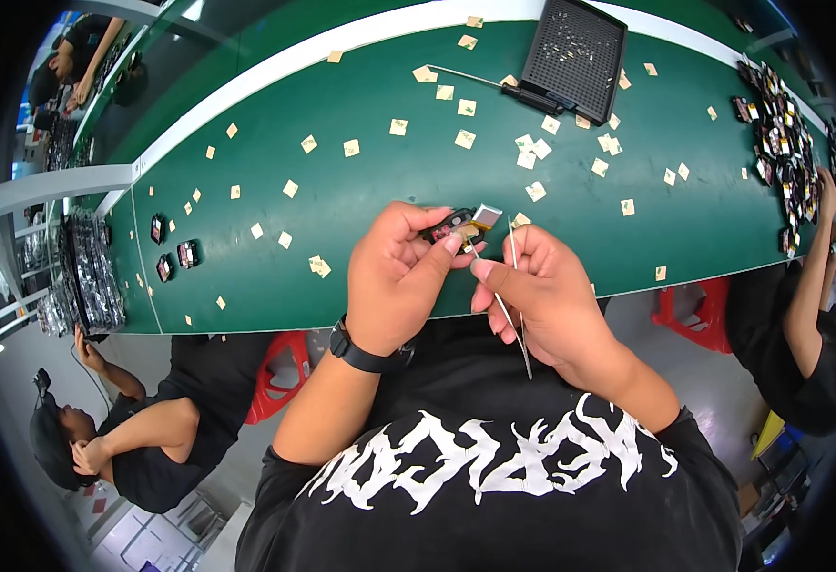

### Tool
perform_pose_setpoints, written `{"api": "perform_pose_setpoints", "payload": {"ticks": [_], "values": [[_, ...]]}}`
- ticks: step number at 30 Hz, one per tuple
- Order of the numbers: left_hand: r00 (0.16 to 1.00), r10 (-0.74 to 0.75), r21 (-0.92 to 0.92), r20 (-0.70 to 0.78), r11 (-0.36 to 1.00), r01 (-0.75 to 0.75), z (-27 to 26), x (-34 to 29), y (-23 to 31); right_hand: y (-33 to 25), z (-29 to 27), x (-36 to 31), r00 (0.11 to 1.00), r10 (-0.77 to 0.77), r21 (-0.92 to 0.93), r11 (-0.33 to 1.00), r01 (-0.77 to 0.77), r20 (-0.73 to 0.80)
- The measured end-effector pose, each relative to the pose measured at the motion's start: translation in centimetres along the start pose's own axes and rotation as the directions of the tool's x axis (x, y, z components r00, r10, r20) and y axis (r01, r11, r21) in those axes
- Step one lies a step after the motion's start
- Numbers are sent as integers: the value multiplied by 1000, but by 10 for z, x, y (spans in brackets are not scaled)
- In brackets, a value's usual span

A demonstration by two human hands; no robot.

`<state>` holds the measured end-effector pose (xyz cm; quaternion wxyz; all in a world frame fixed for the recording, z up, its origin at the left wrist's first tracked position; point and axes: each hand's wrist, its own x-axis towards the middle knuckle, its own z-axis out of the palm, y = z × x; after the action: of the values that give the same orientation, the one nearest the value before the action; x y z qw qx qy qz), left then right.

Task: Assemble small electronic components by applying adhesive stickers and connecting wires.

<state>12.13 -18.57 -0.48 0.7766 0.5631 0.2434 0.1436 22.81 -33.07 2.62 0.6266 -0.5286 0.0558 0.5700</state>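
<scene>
My left hand [401, 272] grips a small black electronic device [445, 227] above the near part of the green table, fingers wrapped around its casing. A small grey rectangular piece [487, 216], perhaps a display, stands out from the device's right end beside an amber-coloured part. My right hand [544, 291] is closed on thin metal tweezers [525, 345]. Their joined end points down toward me and their two tips are apart. One tip reaches the device near my left thumb; whether it touches is unclear. The other rises free to its right.
A black perforated tray [556, 91] with tiny metal pieces lies at the back, a screwdriver [530, 98] against it. Cream paper squares [398, 127] dot the green table [418, 181]. Similar devices [187, 254] sit left; many are heaped [785, 143] right. People work on both sides.
</scene>
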Motion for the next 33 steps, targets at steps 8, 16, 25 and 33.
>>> {"api": "perform_pose_setpoints", "payload": {"ticks": [8,16,25,33], "values": [[999,-34,-15,4,999,34,-5,-1,2,2,10,3,994,-84,-117,990,76,-64],[992,-121,-153,-35,982,114,-6,6,12,6,-6,0,951,-305,-255,924,285,-43],[991,-114,-105,71,987,121,-9,7,14,-38,-25,32,511,-628,-725,-127,676,587],[999,-51,-123,1,991,51,-7,6,7,-27,-23,29,556,-599,-718,-46,695,576]]}}
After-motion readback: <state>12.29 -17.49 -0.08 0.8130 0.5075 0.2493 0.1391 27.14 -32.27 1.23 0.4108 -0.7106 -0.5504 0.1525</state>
